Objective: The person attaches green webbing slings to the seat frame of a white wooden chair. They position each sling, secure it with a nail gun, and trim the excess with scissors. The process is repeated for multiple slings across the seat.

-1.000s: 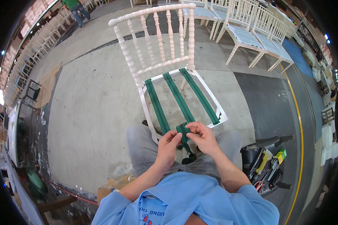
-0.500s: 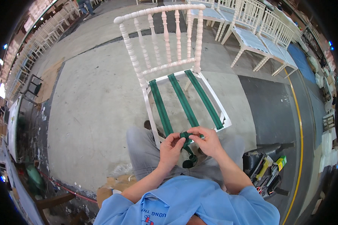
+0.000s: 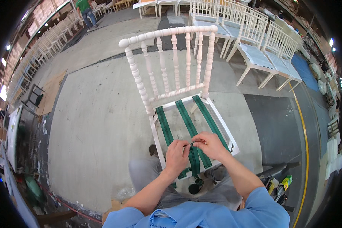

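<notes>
A white chair (image 3: pixel 155 125) with a turned-spindle back stands in front of me, its open seat frame towards my knees. Three dark green webbing straps (image 3: pixel 184 116) run from the back rail to the front rail. Over the front half of the seat, my left hand (image 3: pixel 176 155) and my right hand (image 3: pixel 210 145) pinch the end of a loose green webbing strap (image 3: pixel 194 161) between their fingertips, almost touching. This strap hangs down towards a dark roll (image 3: pixel 194 188) between my legs. The fingers partly cover the pinched end.
Tools and a yellow-green box (image 3: pixel 286 181) lie on a dark stand at my right. Finished-looking white chairs (image 3: pixel 250 53) are grouped at the far right, with another row (image 3: pixel 45 47) at the far left. A person in a green top (image 3: pixel 85 9) stands far off.
My hands have moved forward over the seat. The webbing, bunched between my fingers before, now hangs in a longer length below them. The view has tilted up, showing more of the background.
</notes>
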Demonstrator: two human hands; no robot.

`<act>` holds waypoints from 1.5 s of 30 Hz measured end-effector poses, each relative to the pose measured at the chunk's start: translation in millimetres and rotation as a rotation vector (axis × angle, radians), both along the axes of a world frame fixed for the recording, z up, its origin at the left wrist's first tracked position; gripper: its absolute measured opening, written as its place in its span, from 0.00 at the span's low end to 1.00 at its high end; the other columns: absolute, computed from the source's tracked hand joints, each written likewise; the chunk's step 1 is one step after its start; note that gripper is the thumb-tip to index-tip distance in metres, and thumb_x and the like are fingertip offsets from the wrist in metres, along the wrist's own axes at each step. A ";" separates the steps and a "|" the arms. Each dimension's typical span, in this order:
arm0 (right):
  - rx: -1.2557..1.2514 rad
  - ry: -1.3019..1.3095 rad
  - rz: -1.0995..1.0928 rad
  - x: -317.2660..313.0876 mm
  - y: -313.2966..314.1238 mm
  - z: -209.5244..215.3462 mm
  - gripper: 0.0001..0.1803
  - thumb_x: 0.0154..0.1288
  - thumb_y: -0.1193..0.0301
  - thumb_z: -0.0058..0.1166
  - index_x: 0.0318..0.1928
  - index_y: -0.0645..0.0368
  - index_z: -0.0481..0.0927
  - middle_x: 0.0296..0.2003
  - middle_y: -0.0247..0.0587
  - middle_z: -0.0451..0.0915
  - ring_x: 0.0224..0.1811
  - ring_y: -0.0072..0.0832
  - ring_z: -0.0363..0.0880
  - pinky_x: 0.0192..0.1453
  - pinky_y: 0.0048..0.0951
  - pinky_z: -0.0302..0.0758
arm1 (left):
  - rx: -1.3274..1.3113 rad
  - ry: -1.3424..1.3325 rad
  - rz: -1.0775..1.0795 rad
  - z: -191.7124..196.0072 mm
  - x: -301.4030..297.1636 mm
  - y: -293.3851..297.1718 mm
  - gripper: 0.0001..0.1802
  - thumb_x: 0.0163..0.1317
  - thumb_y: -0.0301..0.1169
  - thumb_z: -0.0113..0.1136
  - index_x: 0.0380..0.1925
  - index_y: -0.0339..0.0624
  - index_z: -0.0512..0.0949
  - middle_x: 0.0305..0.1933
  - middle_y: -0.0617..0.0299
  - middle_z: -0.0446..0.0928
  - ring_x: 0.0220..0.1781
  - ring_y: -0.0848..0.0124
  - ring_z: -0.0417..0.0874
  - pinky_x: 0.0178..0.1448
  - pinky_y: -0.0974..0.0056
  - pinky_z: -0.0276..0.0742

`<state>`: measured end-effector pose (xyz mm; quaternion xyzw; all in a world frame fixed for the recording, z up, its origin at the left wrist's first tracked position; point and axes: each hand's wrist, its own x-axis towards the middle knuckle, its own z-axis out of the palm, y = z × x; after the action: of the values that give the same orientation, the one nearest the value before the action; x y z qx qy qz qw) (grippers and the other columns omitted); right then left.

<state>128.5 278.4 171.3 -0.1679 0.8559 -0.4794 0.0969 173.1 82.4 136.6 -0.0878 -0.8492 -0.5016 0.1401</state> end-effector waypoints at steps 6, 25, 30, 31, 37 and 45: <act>0.072 -0.134 -0.037 -111.1 -35.7 -46.0 0.09 0.68 0.71 0.67 0.46 0.61 0.87 0.34 0.45 0.87 0.37 0.36 0.86 0.44 0.36 0.80 | 0.104 -0.226 0.086 -45.8 -102.0 -21.6 0.10 0.70 0.29 0.66 0.47 0.36 0.83 0.42 0.47 0.84 0.41 0.51 0.86 0.48 0.52 0.81; 0.278 0.259 -0.208 -278.5 -113.1 -199.4 0.10 0.63 0.64 0.71 0.40 0.55 0.92 0.35 0.52 0.88 0.40 0.47 0.88 0.49 0.44 0.82 | -0.465 -0.112 0.185 -149.9 -193.5 -42.3 0.30 0.71 0.34 0.63 0.72 0.40 0.74 0.81 0.53 0.67 0.85 0.37 0.55 0.87 0.35 0.49; 0.293 0.032 -0.227 -279.2 -122.7 -190.8 0.09 0.63 0.63 0.71 0.40 0.53 0.93 0.37 0.53 0.89 0.42 0.46 0.89 0.49 0.44 0.83 | -0.558 -0.157 0.216 -162.0 -199.7 -40.7 0.35 0.72 0.38 0.63 0.77 0.47 0.69 0.85 0.60 0.63 0.87 0.38 0.51 0.87 0.34 0.45; 0.287 0.035 -0.234 -277.7 -125.0 -188.4 0.09 0.63 0.63 0.71 0.39 0.53 0.93 0.38 0.54 0.89 0.42 0.47 0.89 0.49 0.43 0.83 | -0.569 -0.159 0.229 -164.1 -199.4 -40.9 0.35 0.72 0.39 0.63 0.78 0.48 0.69 0.85 0.61 0.63 0.87 0.38 0.51 0.88 0.35 0.45; 0.208 0.145 -0.313 -269.5 -98.6 -175.6 0.13 0.64 0.64 0.71 0.46 0.55 0.92 0.40 0.49 0.90 0.40 0.43 0.88 0.47 0.39 0.83 | -0.575 -0.152 0.219 -158.9 -209.0 -25.3 0.37 0.71 0.41 0.63 0.79 0.52 0.68 0.85 0.66 0.64 0.87 0.41 0.53 0.87 0.35 0.45; -0.172 -0.130 -0.691 -76.6 91.4 -119.2 0.11 0.75 0.71 0.63 0.50 0.64 0.88 0.39 0.35 0.87 0.39 0.20 0.82 0.46 0.26 0.80 | -0.685 -0.157 0.237 -162.4 -206.5 -36.0 0.35 0.71 0.42 0.61 0.78 0.51 0.71 0.83 0.66 0.66 0.86 0.41 0.57 0.87 0.35 0.48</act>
<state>51.9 369.8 52.1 0.1545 0.8107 -0.5638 -0.0312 -33.4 46.4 -25.7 0.0082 -0.9802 -0.1739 0.0942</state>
